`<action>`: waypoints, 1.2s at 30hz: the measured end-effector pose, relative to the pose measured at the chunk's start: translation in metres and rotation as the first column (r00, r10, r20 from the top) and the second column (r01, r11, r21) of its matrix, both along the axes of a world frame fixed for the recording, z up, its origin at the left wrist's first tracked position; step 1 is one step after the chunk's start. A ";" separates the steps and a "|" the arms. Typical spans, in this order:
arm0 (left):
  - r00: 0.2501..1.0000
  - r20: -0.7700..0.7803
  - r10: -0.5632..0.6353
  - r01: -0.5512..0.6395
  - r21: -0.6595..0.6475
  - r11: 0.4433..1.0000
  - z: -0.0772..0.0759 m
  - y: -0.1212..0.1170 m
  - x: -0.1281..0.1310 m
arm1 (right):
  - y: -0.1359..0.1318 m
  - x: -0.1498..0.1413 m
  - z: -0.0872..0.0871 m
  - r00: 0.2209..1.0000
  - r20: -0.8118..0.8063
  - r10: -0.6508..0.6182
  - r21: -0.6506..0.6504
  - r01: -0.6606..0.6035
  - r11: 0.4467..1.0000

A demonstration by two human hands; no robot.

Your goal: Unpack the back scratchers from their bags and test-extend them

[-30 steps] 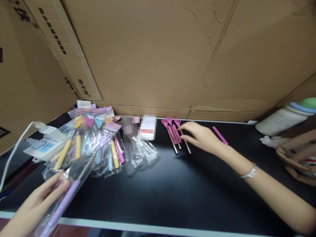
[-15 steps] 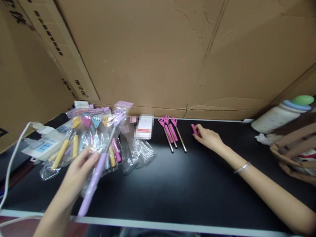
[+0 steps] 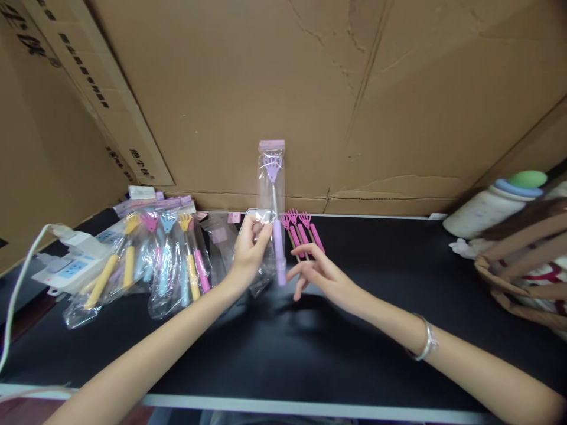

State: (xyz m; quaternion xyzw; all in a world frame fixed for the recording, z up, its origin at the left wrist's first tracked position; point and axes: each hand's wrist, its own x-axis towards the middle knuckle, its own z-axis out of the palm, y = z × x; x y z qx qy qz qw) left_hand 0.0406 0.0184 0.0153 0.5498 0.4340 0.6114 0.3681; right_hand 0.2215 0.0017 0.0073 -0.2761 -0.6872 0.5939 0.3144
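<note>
The purple scratcher (image 3: 279,251), a hand-shaped plastic head on a metal rod with a long plastic handle, lies inside a clear bag (image 3: 264,189) with a purple top. It is upright, head uppermost, on the thumb side of the left hand (image 3: 251,251). The left grip is closed, thumb against fingers, pinching the bag beside the upper handle. The right hand (image 3: 316,273) is near the handle's lower end, its grip open with fingers spread and partly curled. Nothing is seen held in it; contact with the handle cannot be determined.

Relative to the purple scratcher:

- Just to the right and behind: pink hand-shaped heads on metal rods (image 3: 305,219), with pink plastic handles (image 3: 318,238) beside them, partly hidden by the right hand.
- To the left: clear plastic bags (image 3: 227,236), flat on the black table (image 3: 376,348).
- Further left: bagged yellow, pink and blue scratchers (image 3: 166,254), beside a white power strip (image 3: 73,268).
- Far right: a white bottle with a blue and green top (image 3: 472,212).
- Behind: a brown cardboard wall (image 3: 266,88).
</note>
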 end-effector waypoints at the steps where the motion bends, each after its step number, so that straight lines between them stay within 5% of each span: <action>1: 1.000 0.014 -0.007 0.007 0.000 1.000 -0.002 0.001 0.008 | -0.005 -0.004 0.001 0.999 -0.053 0.001 -0.057 -0.004 0.998; 4: 0.998 0.006 -0.064 0.064 0.017 0.998 -0.005 0.002 0.023 | -0.008 -0.008 0.005 0.991 -0.108 -0.076 -0.123 0.062 0.990; 9: 0.975 0.092 -0.204 0.211 -0.070 0.975 0.007 0.016 0.016 | -0.007 0.001 0.005 0.997 0.011 -0.072 -0.043 0.072 0.996; 15: 0.939 0.345 0.001 0.046 -0.130 0.990 0.040 0.041 -0.024 | -0.017 0.012 0.004 0.973 0.223 0.054 0.052 -0.067 0.996; 21: 0.965 0.259 0.037 -0.047 0.034 0.998 0.056 0.040 -0.050 | -0.015 0.025 0.011 0.965 0.261 0.038 0.076 -0.059 0.995; 27: 0.932 0.332 0.143 -0.129 -0.064 0.990 0.072 0.041 -0.096 | -0.027 0.043 0.015 0.914 0.374 0.157 0.007 -0.172 0.985; 31: 0.926 0.288 0.246 -0.209 -0.153 0.966 0.062 0.047 -0.134 | -0.036 0.071 0.016 0.863 0.479 0.158 -0.034 -0.161 0.986; 36: 0.965 -0.086 0.247 -0.260 -0.229 0.938 0.025 0.050 -0.160 | -0.047 0.118 0.019 0.779 0.590 0.213 -0.198 -0.116 0.973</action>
